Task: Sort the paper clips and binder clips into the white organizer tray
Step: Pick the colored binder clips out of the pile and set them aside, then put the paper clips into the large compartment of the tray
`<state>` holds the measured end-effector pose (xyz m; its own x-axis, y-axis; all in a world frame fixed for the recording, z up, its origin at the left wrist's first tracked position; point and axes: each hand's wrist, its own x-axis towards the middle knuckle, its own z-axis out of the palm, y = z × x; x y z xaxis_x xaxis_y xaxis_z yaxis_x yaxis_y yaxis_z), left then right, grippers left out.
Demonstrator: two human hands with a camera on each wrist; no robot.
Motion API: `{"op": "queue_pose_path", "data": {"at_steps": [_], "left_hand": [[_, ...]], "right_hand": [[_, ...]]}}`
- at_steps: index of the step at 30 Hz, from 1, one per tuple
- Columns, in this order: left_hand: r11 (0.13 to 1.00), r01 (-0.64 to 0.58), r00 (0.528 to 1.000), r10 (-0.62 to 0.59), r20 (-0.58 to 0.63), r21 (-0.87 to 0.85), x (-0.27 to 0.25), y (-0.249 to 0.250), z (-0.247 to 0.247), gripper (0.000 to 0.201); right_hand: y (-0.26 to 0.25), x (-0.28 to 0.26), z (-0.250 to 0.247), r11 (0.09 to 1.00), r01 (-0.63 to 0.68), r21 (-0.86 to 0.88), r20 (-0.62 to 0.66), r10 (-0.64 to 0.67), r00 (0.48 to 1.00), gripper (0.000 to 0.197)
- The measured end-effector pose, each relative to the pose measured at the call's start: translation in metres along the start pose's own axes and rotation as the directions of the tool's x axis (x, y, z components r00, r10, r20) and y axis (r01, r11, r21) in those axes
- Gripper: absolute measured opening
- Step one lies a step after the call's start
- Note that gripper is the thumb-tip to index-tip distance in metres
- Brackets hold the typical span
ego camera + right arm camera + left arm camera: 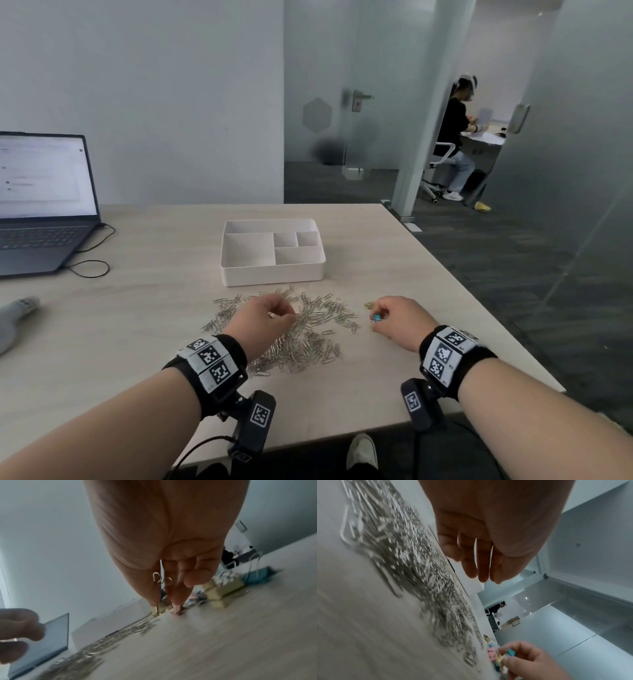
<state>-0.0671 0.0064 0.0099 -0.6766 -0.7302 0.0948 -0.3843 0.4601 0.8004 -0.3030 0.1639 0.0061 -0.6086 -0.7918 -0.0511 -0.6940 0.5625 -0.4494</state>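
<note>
The bench (144, 308) is big and pale, and a laptop (41, 205) sits open at its far left. In the middle, a bit farther back, stands the white organizer tray (274, 270) with its boxes all bare. Just in front of it lies a wide, messy heap of silver paper clips (315, 329). To the right of the heap is a small bunch of colored binder clips (226, 586) — yellow, pink and blue ones. The left hand (263, 318) hangs over the paper clip heap with its fingers (471, 563) curled down; something small glints by the thumb, but I cannot tell if it holds a clip. The right hand (394, 322) is down at the binder clips, and its fingers (173, 595) pinch one or more small clips by the wire handles. This looks like the very start — picking up, with nothing sorted yet. Next, the right hand likely needs to lift its clips and drop them in one box of the tray.
</note>
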Motion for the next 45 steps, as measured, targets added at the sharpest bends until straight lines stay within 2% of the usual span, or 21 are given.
{"op": "queue_pose_path", "data": {"at_steps": [4, 6, 7, 9, 12, 15, 17, 20, 22, 24, 28, 33, 35, 41, 45], "left_hand": [[0.973, -0.035, 0.999, 0.042, -0.025, 0.23, 0.001, -0.014, -0.018, 0.01], [0.942, -0.034, 0.999, 0.03, 0.017, 0.333, 0.003, -0.02, -0.029, 0.004], [0.919, -0.023, 0.999, 0.004, 0.049, 0.393, 0.003, -0.024, -0.034, 0.009], [0.858, 0.007, 0.993, -0.067, 0.097, 0.513, 0.004, -0.031, -0.044, 0.039], [0.78, 0.09, 0.977, -0.19, 0.098, 0.62, 0.005, -0.039, -0.062, 0.076], [0.744, 0.188, 0.94, -0.326, 0.103, 0.641, 0.006, -0.05, -0.079, 0.11], [0.737, 0.215, 0.909, -0.39, 0.144, 0.641, 0.007, -0.056, -0.085, 0.125], [0.733, 0.2, 0.884, -0.422, 0.203, 0.65, 0.007, -0.058, -0.086, 0.136], [0.737, 0.167, 0.881, -0.41, 0.237, 0.655, 0.008, -0.058, -0.083, 0.141], [0.745, 0.127, 0.882, -0.386, 0.269, 0.654, 0.008, -0.056, -0.078, 0.138], [0.742, 0.06, 0.894, -0.338, 0.295, 0.667, 0.011, -0.056, -0.068, 0.13], [0.756, 0.028, 0.907, -0.295, 0.301, 0.654, 0.016, -0.055, -0.061, 0.097], [0.77, 0.011, 0.916, -0.264, 0.303, 0.639, 0.018, -0.055, -0.058, 0.084], [0.821, -0.04, 0.943, -0.158, 0.294, 0.569, 0.023, -0.059, -0.051, 0.039], [0.878, -0.057, 0.951, -0.098, 0.295, 0.475, 0.028, -0.063, -0.051, 0.022]], "right_hand": [[0.013, 0.009, -0.012, 0.994, -0.029, -0.109, 0.0, 0.029, 1.0, 0.009], [0.014, 0.013, -0.014, 0.981, -0.029, -0.193, 0.038, 0.037, 0.999, 0.012], [0.013, 0.015, -0.014, 0.97, -0.039, -0.239, 0.048, 0.052, 0.997, 0.014], [0.013, 0.02, -0.015, 0.954, -0.066, -0.293, 0.048, 0.084, 0.995, 0.015], [0.009, 0.023, -0.015, 0.948, -0.114, -0.297, 0.039, 0.131, 0.991, 0.005], [-0.005, 0.024, -0.014, 0.951, -0.109, -0.288, 0.004, 0.115, 0.993, 0.022], [-0.022, 0.021, -0.012, 0.977, -0.024, -0.213, 0.011, 0.027, 1.0, 0.031], [-0.052, 0.015, -0.003, 0.992, 0.074, -0.105, 0.189, -0.053, 0.981, 0.063], [-0.069, 0.012, 0.005, 0.986, 0.082, -0.147, 0.305, -0.033, 0.952, 0.09], [-0.08, 0.013, 0.012, 0.968, 0.092, -0.234, 0.372, 0.002, 0.928, 0.105], [-0.093, 0.017, 0.027, 0.952, 0.133, -0.276, 0.435, 0.0, 0.9, 0.11], [-0.112, 0.024, 0.048, 0.945, 0.223, -0.239, 0.461, -0.092, 0.883, 0.114], [-0.12, 0.027, 0.054, 0.939, 0.253, -0.235, 0.459, -0.123, 0.88, 0.107], [-0.136, 0.031, 0.065, 0.942, 0.299, -0.154, 0.39, -0.221, 0.894, 0.062], [-0.139, 0.037, 0.068, 0.935, 0.331, -0.123, 0.367, -0.267, 0.891, 0.047]]}}
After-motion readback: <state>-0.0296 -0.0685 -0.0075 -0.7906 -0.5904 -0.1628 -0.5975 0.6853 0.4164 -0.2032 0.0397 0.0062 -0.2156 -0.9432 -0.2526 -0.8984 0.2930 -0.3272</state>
